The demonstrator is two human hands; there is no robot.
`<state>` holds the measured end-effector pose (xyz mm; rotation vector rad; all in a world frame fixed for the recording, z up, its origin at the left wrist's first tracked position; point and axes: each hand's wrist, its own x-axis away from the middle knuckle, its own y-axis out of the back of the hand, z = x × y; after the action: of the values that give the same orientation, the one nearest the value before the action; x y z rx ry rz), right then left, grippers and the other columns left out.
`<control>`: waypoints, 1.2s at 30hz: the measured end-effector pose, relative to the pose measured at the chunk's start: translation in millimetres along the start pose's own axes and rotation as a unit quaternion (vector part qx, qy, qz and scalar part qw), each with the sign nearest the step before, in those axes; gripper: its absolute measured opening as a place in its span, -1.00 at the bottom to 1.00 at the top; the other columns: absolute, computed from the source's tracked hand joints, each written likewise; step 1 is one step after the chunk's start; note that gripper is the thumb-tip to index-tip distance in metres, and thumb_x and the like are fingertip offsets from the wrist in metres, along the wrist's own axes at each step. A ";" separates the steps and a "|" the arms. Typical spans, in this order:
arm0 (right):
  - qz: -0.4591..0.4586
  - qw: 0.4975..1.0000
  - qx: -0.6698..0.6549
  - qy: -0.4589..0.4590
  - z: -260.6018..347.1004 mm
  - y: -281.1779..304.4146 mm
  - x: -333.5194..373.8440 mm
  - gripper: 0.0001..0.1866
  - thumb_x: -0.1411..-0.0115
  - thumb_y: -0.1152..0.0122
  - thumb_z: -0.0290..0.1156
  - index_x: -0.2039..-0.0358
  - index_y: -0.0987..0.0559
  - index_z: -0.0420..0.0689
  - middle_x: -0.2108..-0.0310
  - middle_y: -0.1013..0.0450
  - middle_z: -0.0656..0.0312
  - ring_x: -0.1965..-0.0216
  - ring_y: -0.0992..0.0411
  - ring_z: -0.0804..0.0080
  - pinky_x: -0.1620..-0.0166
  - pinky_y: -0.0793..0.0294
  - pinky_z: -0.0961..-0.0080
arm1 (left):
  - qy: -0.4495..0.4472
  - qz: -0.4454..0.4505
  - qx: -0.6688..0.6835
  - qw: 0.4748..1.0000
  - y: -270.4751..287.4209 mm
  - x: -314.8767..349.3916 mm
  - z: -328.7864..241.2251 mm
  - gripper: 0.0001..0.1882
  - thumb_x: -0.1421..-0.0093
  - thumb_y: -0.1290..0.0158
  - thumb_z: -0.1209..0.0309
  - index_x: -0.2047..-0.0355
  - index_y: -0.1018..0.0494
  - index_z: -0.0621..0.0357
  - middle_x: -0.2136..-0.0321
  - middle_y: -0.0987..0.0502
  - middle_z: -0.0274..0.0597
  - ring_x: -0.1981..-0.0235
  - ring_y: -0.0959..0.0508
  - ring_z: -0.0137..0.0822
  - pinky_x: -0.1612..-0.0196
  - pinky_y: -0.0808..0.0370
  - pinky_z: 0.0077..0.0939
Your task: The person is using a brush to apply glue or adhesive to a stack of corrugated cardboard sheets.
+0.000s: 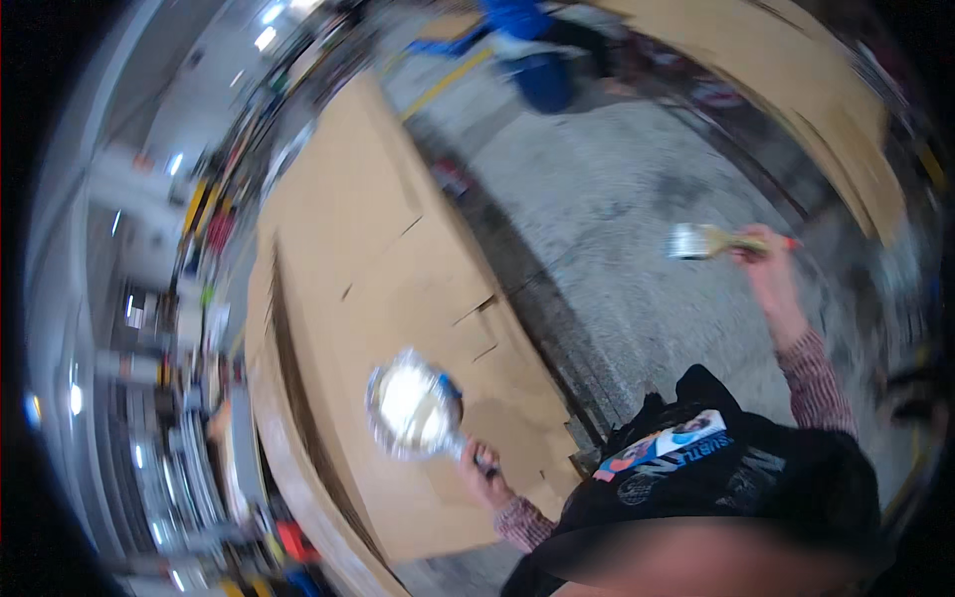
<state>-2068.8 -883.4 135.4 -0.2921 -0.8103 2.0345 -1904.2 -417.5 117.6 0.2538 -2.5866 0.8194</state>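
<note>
My left hand [483, 474] is closed round the handle of a small pan [378, 426]. Shiny wrapping that looks like foil or plastic lines the pan, and a creamy white substance [413, 404] lies inside it. The pan is over a large sheet of brown cardboard [363, 249]. Out to the right, above the concrete floor, my right hand [764, 261] grips a flat paintbrush [696, 242] by its handle. The brush's pale bristles point left, apart from the pan and the cardboard. Motion blurs the picture somewhat.
A curved cardboard edge [293, 448] runs along the left of the sheet. More cardboard [796, 80] lies at the far right. On the concrete floor [617, 199], a person in blue [517, 18] is near a dark blue bucket [544, 82]. Shelving and stacked material line the left.
</note>
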 end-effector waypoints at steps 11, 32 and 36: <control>-0.057 0.997 0.022 -0.054 -43.1 11.4 -293.5 -0.76 -0.19 -0.08 -0.32 0.25 -0.48 -0.24 0.26 -0.42 0.16 0.27 -0.40 0.41 0.21 -0.46 0.54 | -0.020 -0.029 -0.017 0.999 -169.9 -129.3 28.9 -0.79 -0.07 0.01 0.53 0.27 -0.29 0.26 0.66 -0.33 -0.29 0.76 -0.32 -0.47 0.72 -0.22 -0.63; 0.181 0.945 0.030 -0.270 -220.8 -316.4 -566.6 -0.68 -0.22 -0.05 -0.16 0.23 -0.49 -0.18 0.32 -0.45 0.18 0.42 -0.40 0.50 0.32 -0.43 0.64 | -0.091 -0.105 0.003 0.990 -269.6 -359.9 -37.6 -0.87 -0.10 0.02 0.46 0.34 -0.33 0.21 0.67 -0.31 -0.37 0.74 -0.29 -0.54 0.70 -0.19 -0.66; 0.251 0.925 0.024 -0.283 -245.5 -321.2 -598.2 -0.69 -0.24 -0.02 -0.22 0.23 -0.49 -0.23 0.26 -0.46 0.10 0.43 -0.41 0.46 0.32 -0.43 0.64 | -0.103 -0.075 -0.066 0.990 -262.7 -410.5 -47.3 -0.88 -0.12 0.00 0.41 0.49 -0.31 0.14 0.71 -0.30 -0.41 0.76 -0.28 -0.58 0.70 -0.18 -0.66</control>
<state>-1396.3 -1143.2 96.7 0.1514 -1.1125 2.6764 -1443.6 -583.2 106.7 0.5099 -2.7573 0.5931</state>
